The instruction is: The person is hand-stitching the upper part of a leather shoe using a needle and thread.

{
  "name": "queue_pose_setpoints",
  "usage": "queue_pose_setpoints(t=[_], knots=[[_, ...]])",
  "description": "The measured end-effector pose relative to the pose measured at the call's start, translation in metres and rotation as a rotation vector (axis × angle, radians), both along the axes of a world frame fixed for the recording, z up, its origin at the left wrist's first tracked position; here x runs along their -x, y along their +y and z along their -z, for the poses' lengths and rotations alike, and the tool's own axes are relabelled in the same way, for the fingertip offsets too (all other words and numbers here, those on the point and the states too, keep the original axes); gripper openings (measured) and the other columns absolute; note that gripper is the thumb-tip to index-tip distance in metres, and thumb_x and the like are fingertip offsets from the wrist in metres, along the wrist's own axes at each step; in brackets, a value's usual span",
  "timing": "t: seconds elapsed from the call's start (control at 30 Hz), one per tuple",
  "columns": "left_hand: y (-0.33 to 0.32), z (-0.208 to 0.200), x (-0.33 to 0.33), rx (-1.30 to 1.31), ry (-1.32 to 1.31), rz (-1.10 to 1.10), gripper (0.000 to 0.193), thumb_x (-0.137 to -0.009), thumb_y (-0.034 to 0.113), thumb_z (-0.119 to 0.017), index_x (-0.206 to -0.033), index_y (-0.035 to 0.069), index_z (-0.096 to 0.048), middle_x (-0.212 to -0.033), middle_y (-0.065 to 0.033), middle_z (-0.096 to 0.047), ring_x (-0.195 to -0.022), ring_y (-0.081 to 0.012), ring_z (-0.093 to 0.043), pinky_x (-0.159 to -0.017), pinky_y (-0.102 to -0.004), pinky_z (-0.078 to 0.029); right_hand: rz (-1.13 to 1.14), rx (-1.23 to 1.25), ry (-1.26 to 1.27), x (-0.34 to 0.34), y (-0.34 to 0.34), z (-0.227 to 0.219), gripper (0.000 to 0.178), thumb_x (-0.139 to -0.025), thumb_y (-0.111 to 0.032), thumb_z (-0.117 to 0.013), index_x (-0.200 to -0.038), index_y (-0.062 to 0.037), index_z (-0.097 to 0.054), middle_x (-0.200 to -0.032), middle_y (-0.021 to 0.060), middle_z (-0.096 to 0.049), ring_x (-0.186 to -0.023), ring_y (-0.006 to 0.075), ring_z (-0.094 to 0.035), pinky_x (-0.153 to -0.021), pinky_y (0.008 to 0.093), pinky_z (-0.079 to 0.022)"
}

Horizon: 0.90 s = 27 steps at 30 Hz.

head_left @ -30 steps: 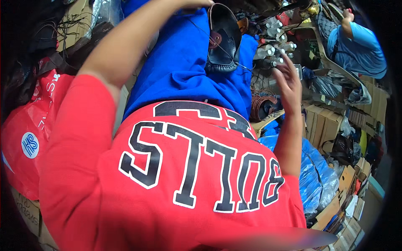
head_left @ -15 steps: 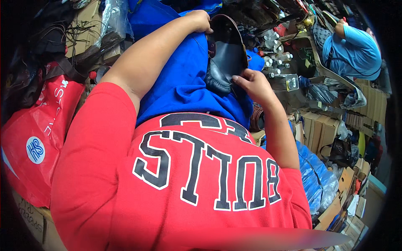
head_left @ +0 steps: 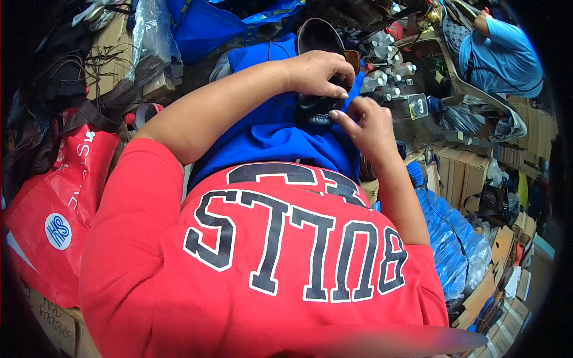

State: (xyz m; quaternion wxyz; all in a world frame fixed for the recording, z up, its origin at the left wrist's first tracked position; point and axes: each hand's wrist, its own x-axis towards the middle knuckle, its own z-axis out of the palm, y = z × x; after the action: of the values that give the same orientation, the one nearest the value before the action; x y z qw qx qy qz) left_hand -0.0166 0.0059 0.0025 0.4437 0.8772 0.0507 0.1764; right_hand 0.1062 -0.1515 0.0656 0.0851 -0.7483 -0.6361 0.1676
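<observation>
A black leather shoe (head_left: pixel 315 110) lies on my lap over the blue cloth (head_left: pixel 256 128), its opening and dark rim (head_left: pixel 320 37) toward the far side. My left hand (head_left: pixel 322 74) is above the middle of the shoe, thumb and fingers bent toward each other. Close by on the right, my right hand (head_left: pixel 369 122) is curled at the shoe's near right side, thumb toward the left hand. Both hands look closed, but what they pinch, if anything, is too small to see. The left hand and forearm hide part of the shoe.
Several clear bottles (head_left: pixel 388 77) stand to the right, near a person in a light blue shirt (head_left: pixel 501 59). A red bag (head_left: pixel 59 221) lies at left. Blue plastic wrapping (head_left: pixel 447 238) and cardboard pieces (head_left: pixel 456 173) crowd the right. A blue sheet bag (head_left: pixel 221 30) sits at the far side.
My left hand has let go of the shoe's far left edge and come nearer, over the shoe beside my right hand. The right hand has lifted slightly from the shoe's edge and curled.
</observation>
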Motion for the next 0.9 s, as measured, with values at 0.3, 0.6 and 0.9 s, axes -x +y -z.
queue_pose_setpoints(t=[0.3, 0.6, 0.9], knots=[[0.001, 0.012, -0.017, 0.034, 0.140, 0.070, 0.024, -0.079, 0.032, -0.071, -0.081, 0.008, -0.066, -0.084, -0.0085, -0.054, -0.083, -0.0232, -0.056, -0.073, -0.0336, -0.044, -0.131, 0.012, 0.297, -0.021, -0.020, 0.006, 0.030, -0.086, -0.018, -0.061, -0.069, 0.0027, -0.047, -0.064, 0.0191, -0.047, -0.057, 0.0315, -0.046, -0.055, 0.0409, -0.038], [0.014, 0.012, -0.014, 0.109, 0.156, 0.128, 0.023, -0.079, 0.028, -0.072, -0.086, 0.007, -0.068, -0.091, -0.0066, -0.057, -0.090, -0.0214, -0.056, -0.081, -0.0324, -0.044, 0.181, -0.034, 0.633, -0.035, -0.049, -0.021, 0.023, -0.086, -0.013, -0.065, -0.070, 0.0002, -0.055, -0.066, -0.0005, -0.047, -0.060, 0.0071, -0.041, -0.052, 0.0267, -0.034], [0.018, 0.010, -0.015, 0.279, 0.263, 0.260, 0.022, -0.079, 0.022, -0.071, -0.096, 0.007, -0.071, -0.093, -0.0069, -0.061, -0.096, -0.0207, -0.056, -0.087, -0.0314, -0.043, -0.008, -0.018, 0.309, -0.030, -0.019, 0.000, 0.018, -0.081, -0.006, -0.064, -0.098, -0.0070, -0.069, -0.076, 0.0091, -0.055, -0.069, 0.0221, -0.056, -0.064, 0.0312, -0.045]])
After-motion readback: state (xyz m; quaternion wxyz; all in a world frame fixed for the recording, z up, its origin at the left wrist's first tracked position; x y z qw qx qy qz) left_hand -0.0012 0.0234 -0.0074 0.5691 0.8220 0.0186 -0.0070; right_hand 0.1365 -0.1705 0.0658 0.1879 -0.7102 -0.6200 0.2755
